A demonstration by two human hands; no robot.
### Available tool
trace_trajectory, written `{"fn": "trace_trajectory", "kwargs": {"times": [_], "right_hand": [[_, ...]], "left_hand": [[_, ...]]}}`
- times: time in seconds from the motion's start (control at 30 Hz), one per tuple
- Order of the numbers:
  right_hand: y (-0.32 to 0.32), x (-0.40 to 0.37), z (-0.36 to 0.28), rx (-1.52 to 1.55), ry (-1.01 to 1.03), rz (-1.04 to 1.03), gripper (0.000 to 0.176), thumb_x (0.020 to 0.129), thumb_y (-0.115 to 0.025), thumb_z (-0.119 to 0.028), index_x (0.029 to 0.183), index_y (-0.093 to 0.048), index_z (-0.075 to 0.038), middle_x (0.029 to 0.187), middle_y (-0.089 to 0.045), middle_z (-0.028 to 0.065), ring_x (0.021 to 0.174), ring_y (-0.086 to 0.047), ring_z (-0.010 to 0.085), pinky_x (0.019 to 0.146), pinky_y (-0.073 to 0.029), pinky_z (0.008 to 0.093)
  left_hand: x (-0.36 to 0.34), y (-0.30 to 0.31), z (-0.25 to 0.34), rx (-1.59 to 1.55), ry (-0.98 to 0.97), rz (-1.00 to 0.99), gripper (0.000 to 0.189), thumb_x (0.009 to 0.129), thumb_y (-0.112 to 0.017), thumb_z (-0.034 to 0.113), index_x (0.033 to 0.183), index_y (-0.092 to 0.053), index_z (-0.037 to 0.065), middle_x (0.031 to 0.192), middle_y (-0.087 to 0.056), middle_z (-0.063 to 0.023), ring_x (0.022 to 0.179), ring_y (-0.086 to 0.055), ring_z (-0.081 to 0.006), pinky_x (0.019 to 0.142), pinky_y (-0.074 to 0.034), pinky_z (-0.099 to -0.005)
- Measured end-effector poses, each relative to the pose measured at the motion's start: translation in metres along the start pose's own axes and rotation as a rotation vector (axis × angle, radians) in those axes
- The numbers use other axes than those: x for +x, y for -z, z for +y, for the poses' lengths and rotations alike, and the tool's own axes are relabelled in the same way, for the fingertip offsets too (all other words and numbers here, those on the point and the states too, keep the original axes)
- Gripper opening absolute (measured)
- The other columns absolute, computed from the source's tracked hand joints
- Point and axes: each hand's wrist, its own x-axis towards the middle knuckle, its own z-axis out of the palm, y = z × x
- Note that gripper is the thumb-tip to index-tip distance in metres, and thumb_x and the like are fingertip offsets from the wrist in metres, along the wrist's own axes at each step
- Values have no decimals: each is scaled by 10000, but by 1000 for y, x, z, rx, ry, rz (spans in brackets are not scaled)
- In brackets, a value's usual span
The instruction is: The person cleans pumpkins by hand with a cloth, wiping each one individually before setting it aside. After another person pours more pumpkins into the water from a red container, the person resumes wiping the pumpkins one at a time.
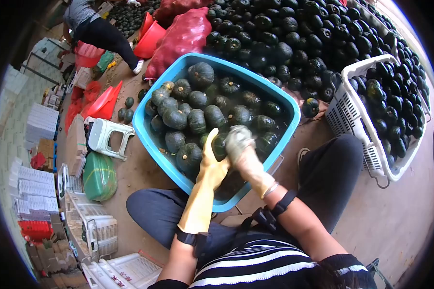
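While I sit over the blue tub (pixel 176 176), the head view shows my left hand (pixel 212 168), in a long yellow glove, cupping a dark green squash (pixel 220 146). The thumb stands up and the other fingers wrap round and under the squash. My right hand (pixel 241 144), in a pale, rough-looking glove, has its fingers curled over the top of it. The squash sits between my hands, just above the water at the near edge of the tub.

I judge the main risk to be a slip. Wet rind against wet rubber gives little hold, so the squash could drop back among the others, bruise one or splash my trousers. The near rim is also close enough for me to knock the squash against it.

Counting what I can see:
- one tub, with roughly twenty squashes showing in it
- one white basket (pixel 345 115) on my right, packed with too many to count
- one big heap (pixel 284 33) on the floor behind, also beyond counting
- two red mesh sacks (pixel 183 33)
- one white stool (pixel 106 137)
- about four loose squashes near the stool
- one other person (pixel 96 26), bent over at the far left
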Motion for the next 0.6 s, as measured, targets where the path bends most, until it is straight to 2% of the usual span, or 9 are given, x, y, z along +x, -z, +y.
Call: {"fn": "trace_trajectory", "kwargs": {"times": [0.07,0.1,0.13,0.2,0.3,0.37,0.47,0.5,0.6], "right_hand": [[-47,-1,-6,827,194,588,138,887,-581,-121,955,-615,-5,975,-643,162,889,-621,241,773,-495,328],[-27,-3,-1,826,183,597,138,887,-581,-121,955,-615,-5,975,-643,162,889,-621,241,773,-495,328],[-7,-7,9,978,175,332,119,878,-591,-100,960,-615,-17,969,-638,159,891,-622,245,777,-489,318],[-12,-6,32,891,320,258,170,832,-617,-6,993,-632,-57,996,-627,156,936,-624,227,785,-479,303],[-14,-15,32,854,368,554,222,875,-603,10,1080,-651,-60,1039,-661,88,987,-640,188,855,-499,277],[-23,-16,17,2360,-38,-20,171,965,-622,-139,1129,-630,-91,1032,-649,47,1013,-640,181,855,-528,320],[-35,-13,9,2505,-258,12,152,1050,-530,-201,1117,-625,-102,1027,-642,30,989,-618,153,837,-531,310],[-40,-8,5,2576,-326,27,163,1065,-508,-208,1113,-623,-103,1027,-641,23,976,-609,142,837,-526,297],[-58,-18,7,2467,-129,156,230,1065,-511,-268,1157,-626,-90,1069,-644,16,986,-600,151,886,-508,307]], "left_hand": [[-2,7,25,498,60,-126,961,779,-791,29,1587,-300,200,1502,-477,-196,1369,-490,-343,1150,-412,-408],[-3,8,41,654,70,-204,1003,754,-819,62,1593,-288,199,1536,-439,-213,1413,-447,-366,1176,-385,-425],[-5,12,36,622,39,-249,1053,729,-836,114,1606,-258,179,1556,-407,-218,1434,-411,-383,1200,-349,-435],[-8,16,35,440,-47,-280,978,756,-825,125,1588,-310,131,1518,-456,-205,1408,-450,-341,1187,-356,-406],[-11,5,35,-268,-16,-240,820,815,-776,109,1537,-390,55,1434,-519,-146,1319,-515,-257,1134,-403,-360],[-12,-5,33,-619,98,-125,595,980,-613,130,1515,-387,3,1353,-537,-116,1193,-566,-207,1071,-446,-325],[4,-3,-5,303,-305,106,551,1050,-531,242,1523,-372,9,1296,-580,-241,1178,-585,-330,1072,-448,-416],[4,-11,4,603,-706,325,555,1040,-538,270,1512,-395,15,1321,-563,-299,1232,-554,-406,1100,-420,-468],[-11,-18,6,662,-598,75,537,997,-607,283,1438,-490,0,1450,-484,-288,1343,-480,-423,1149,-375,-484]]}}
